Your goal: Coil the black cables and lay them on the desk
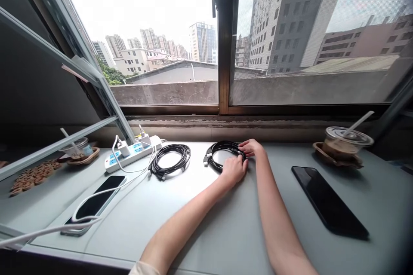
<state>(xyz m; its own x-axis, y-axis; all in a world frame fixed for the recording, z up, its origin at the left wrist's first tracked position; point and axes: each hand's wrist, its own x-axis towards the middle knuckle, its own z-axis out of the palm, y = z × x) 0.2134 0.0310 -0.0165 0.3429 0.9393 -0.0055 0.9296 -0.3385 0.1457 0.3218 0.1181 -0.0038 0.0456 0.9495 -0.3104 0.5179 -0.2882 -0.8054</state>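
Black cable coil [226, 145]: on the table [238, 227], leftward of both hands; a ring, no clear long axis
Left hand [234, 169]: nearer the ring's middle, fingers over its near right edge; cannot tell if gripping
Right hand [253, 148]: fingertips at its far right edge, grip unclear
Other coil [185, 154]: apart, further left

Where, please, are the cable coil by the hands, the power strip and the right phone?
Cable coil [224, 145]: head view, far side of its loop.
Power strip [137, 149]: head view, socket face.
Right phone [329, 202]: head view, middle of its dark front.
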